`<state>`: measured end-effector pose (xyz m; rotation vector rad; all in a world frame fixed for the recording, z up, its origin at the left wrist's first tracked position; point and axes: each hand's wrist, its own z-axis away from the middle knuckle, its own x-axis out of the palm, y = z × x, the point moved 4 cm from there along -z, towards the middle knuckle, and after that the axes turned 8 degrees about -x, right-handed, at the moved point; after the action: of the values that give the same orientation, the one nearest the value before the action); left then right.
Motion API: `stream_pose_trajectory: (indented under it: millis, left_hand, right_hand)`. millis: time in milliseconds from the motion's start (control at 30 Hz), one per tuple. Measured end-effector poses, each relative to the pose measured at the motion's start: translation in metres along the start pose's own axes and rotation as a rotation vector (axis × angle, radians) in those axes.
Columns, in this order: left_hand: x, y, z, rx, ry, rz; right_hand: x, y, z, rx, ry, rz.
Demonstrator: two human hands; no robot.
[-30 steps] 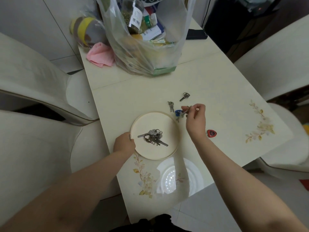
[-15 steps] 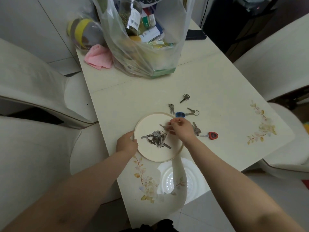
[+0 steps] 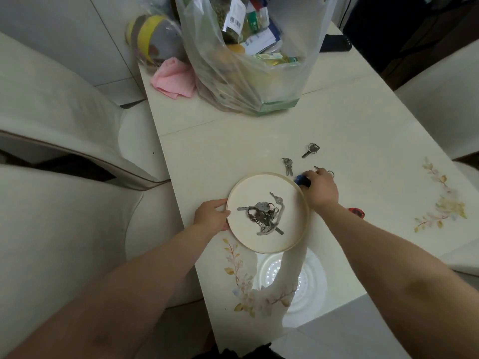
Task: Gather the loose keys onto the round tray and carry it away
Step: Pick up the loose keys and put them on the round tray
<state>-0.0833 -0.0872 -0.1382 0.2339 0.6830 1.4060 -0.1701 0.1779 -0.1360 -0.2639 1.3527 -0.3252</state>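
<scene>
We see the round tray (image 3: 298, 244) lying flat on the cream table (image 3: 350, 120), with a bunch of keys (image 3: 261, 215) heaped near its middle. Our left hand (image 3: 212, 215) grips the tray's left rim. Just beyond the tray's far right rim, our right hand (image 3: 321, 189) closes its fingers on a blue-headed key (image 3: 302, 180) on the table. Two more loose keys (image 3: 288, 165) (image 3: 311, 150) lie a little farther out from the tray, and a red-headed key (image 3: 357, 212) peeks from behind our right forearm. Well beyond the tray stand a full plastic bag (image 3: 248, 73) and a pink cloth (image 3: 175, 80). Pale chairs (image 3: 57, 120) flank the table.
</scene>
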Motion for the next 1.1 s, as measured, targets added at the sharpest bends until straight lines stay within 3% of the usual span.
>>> stream_pose_trajectory:
  millis: [167, 267, 333, 400, 533, 600, 700, 867, 1000, 1100]
  left_hand:
    - [0.006, -0.003, 0.001, -0.015, -0.009, 0.077]
    - [0.011, -0.002, 0.002, -0.025, -0.012, 0.122]
    - [0.014, 0.0, 0.003, -0.032, -0.014, 0.135]
    - [0.017, 0.001, 0.004, -0.036, -0.004, 0.143]
    - [0.021, 0.003, 0.001, -0.025, 0.025, 0.143]
    - [0.022, 0.003, 0.002, -0.012, 0.039, 0.136]
    - [0.023, 0.004, 0.003, 0.005, 0.058, 0.119]
    - [0.024, 0.001, 0.004, 0.006, 0.061, 0.072]
    - [0.026, 0.001, 0.007, 0.006, 0.055, 0.042]
    - [0.028, 0.001, 0.009, 0.012, 0.065, 0.026]
  right_hand:
    - [-0.015, -0.012, 0.014, 0.077, 0.121, -0.442]
    - [-0.014, -0.034, 0.03, 0.006, -0.016, -0.617]
    - [-0.004, -0.046, 0.043, -0.051, -0.143, -0.549]
    - [0.006, -0.05, 0.051, -0.073, -0.17, -0.472]
    - [-0.007, -0.03, 0.058, 0.051, 0.095, -0.518]
    - [-0.019, -0.006, 0.062, 0.124, 0.223, -0.352]
    - [-0.021, 0.026, 0.072, 0.203, 0.2, -0.122]
    - [-0.011, 0.036, 0.08, 0.215, 0.062, -0.182]
    - [-0.011, 0.038, 0.082, 0.249, 0.144, -0.29]
    - [-0.022, 0.03, 0.089, 0.349, 0.329, -0.441]
